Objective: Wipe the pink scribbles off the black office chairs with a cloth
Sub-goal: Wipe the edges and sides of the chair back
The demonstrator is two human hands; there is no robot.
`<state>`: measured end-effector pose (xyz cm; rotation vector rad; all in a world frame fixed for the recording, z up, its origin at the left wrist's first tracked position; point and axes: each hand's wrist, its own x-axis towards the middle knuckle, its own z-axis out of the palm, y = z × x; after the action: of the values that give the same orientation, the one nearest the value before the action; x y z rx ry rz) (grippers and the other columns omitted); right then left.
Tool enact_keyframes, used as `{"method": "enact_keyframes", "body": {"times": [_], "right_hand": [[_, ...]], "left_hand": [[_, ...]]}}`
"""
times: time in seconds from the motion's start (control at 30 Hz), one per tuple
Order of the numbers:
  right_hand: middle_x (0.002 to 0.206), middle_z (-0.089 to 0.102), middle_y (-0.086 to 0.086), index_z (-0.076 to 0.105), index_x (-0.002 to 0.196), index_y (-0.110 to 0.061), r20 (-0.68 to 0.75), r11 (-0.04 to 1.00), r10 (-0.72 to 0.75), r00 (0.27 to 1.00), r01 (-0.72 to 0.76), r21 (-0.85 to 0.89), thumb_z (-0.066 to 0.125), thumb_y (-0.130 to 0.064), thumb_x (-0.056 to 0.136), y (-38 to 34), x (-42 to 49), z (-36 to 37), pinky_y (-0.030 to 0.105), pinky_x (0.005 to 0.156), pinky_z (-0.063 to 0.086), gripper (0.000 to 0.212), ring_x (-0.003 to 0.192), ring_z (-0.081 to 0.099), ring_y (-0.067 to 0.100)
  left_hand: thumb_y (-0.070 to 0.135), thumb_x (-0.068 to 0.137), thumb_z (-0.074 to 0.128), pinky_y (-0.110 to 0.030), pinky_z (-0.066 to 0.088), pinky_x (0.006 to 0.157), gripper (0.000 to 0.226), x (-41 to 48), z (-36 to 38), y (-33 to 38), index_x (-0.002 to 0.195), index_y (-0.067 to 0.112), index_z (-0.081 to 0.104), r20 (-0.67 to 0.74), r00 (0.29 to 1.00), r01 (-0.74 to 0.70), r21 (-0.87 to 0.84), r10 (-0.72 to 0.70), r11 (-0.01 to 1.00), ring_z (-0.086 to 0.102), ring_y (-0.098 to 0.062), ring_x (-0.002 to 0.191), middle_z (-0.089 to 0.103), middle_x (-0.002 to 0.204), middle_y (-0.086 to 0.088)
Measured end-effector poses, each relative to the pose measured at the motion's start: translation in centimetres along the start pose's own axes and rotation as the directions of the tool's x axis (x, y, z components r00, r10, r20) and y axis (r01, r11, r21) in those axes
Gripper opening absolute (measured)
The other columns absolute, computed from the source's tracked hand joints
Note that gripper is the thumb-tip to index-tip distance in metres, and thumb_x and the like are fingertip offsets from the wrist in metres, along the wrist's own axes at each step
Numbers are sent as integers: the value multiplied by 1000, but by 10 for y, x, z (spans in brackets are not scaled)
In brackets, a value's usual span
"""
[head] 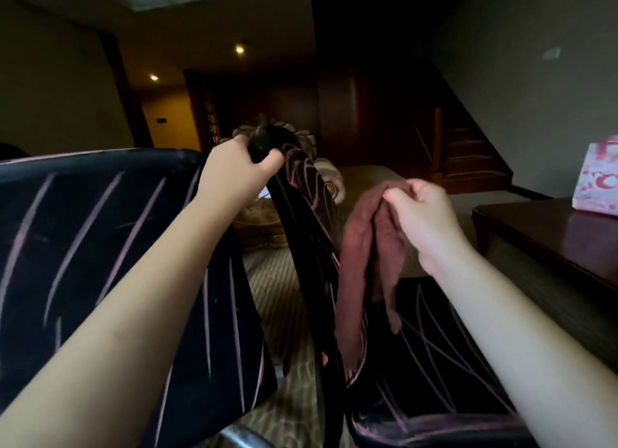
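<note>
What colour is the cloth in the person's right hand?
Dark reddish-brown. The limp fabric cloth, pinched by the right hand, shows best in the head view.

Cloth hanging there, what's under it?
Below the cloth, pinched by the right hand, is a black chair seat with pink scribbles. The hanging cloth hides part of that seat.
</note>
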<state>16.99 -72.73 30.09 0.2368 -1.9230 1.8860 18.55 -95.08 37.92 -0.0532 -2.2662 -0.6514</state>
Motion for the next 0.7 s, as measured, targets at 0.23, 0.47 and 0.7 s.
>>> {"method": "enact_keyframes", "body": {"times": [0.23, 0.47, 0.7], "right_hand": [[90, 66, -13, 61, 96, -28, 68, 903, -410, 910, 415, -112, 53, -18, 88, -29, 36, 79, 21, 87, 48, 15, 89, 61, 6], [113, 62, -5, 60, 113, -15, 287, 694, -651, 703, 704, -150, 59, -20, 92, 1, 15, 123, 5, 86, 36, 22, 102, 54, 4], [143, 49, 0, 46, 140, -13, 327, 695, -633, 702, 701, -160, 45, -16, 98, 10, 25, 129, 17, 111, 29, 43, 132, 43, 8]], "left_hand": [[32, 93, 54, -27, 39, 52, 18, 11, 2, -24, 90, 14, 54, -3, 998, -67, -8, 67, 998, 53, -15, 62, 55, 70, 2], [32, 93, 54, -14, 33, 53, 14, 20, 3, -44, 87, 19, 56, 12, 995, -95, -62, 96, 994, 52, -1, 65, 57, 74, 10], [34, 92, 54, -19, 34, 54, 14, 23, 8, -48, 81, 25, 54, -6, 991, -136, -86, 136, 987, 53, -1, 61, 57, 70, 12]]}}
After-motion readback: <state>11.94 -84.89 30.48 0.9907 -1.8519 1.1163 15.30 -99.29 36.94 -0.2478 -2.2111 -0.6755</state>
